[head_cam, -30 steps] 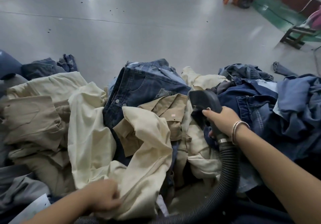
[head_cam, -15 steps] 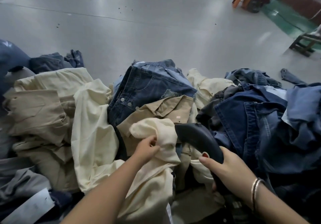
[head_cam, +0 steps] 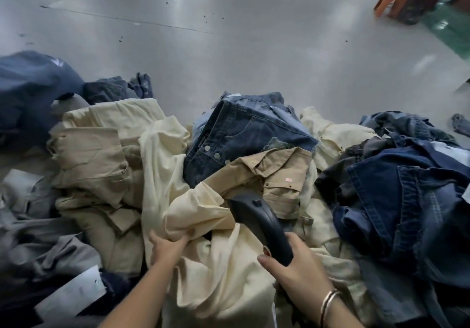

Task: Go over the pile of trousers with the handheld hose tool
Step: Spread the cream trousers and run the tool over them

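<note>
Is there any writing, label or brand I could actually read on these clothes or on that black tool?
Nothing here can be read.
Inner waistband of the dark jeans: a line of print, too blurred to read.
Small pink tag on the tan trousers: too small to read.
Red mark on the hose tool: mostly hidden by the right hand's thumb.
White paper at lower left: faint marks, illegible.

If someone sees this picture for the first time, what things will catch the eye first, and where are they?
First, the black hose tool low in the middle, gripped by the right hand and aimed at the pile. Just to its left, the left hand grips a fold of the cream trousers. Behind them, dark blue jeans with metal buttons sit on top of the heap, before the bare grey floor.
</note>
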A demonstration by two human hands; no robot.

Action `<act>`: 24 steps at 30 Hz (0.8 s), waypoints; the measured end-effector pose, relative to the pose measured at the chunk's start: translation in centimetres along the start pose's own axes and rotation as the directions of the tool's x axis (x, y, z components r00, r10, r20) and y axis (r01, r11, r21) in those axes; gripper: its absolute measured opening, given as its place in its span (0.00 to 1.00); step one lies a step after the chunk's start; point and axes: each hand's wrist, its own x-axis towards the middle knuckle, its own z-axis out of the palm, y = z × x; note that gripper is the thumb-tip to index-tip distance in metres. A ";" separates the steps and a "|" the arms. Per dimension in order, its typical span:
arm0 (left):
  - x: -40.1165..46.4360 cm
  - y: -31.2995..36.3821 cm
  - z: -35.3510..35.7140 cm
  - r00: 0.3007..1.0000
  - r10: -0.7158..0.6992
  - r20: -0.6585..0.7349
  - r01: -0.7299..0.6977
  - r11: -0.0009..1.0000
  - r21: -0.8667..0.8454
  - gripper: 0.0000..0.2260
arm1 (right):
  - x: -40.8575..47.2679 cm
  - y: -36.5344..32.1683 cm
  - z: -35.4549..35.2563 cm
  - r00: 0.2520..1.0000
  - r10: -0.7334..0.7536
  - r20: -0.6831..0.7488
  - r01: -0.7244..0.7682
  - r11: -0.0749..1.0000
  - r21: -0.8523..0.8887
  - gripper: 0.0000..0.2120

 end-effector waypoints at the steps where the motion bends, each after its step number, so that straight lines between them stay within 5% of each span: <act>1: -0.5 -0.1 0.5 0.999 0.002 0.036 -0.002 1.000 -0.008 0.51 | 0.4 0.1 0.5 1.000 -0.001 -0.014 0.001 1.000 0.005 0.12; 5: -2.4 -1.0 1.6 0.992 -0.008 0.127 -0.010 0.990 0.143 0.30 | 1.4 0.6 1.8 0.997 -0.031 -0.076 0.031 1.000 0.003 0.13; 8: -4.5 0.3 1.3 0.989 0.097 0.115 -0.094 0.995 -0.028 0.14 | 1.2 0.4 2.1 0.996 -0.047 -0.076 0.047 0.999 -0.004 0.12; 11: -6.7 3.2 1.9 0.972 0.097 0.212 -0.077 0.992 -0.101 0.25 | 0.3 0.0 1.9 0.995 -0.048 -0.088 0.050 0.999 0.022 0.11; 13: -7.3 4.4 3.1 0.934 0.027 0.357 0.018 0.992 -0.121 0.45 | -0.6 -0.1 1.6 0.994 -0.038 -0.102 0.044 0.997 0.057 0.11; 16: -8.1 2.5 5.4 0.887 0.035 0.460 -0.234 0.894 0.383 0.59 | -1.4 0.8 0.8 0.987 -0.058 -0.150 0.071 0.994 0.082 0.12; 18: -9.0 -0.5 6.6 0.902 0.197 0.384 -0.395 0.736 0.550 0.47 | -2.0 1.6 0.2 0.987 -0.048 -0.151 0.061 0.995 0.078 0.12; 19: -9.6 -1.2 6.9 0.901 0.263 0.345 -0.416 0.753 0.510 0.40 | -2.3 1.9 -0.2 0.989 -0.038 -0.145 0.050 0.995 0.081 0.12; 24: -15.0 3.4 5.1 0.893 0.415 0.171 -0.411 0.909 -0.063 0.05 | -4.5 -0.6 -2.7 0.978 -0.076 -0.196 0.107 0.982 0.153 0.10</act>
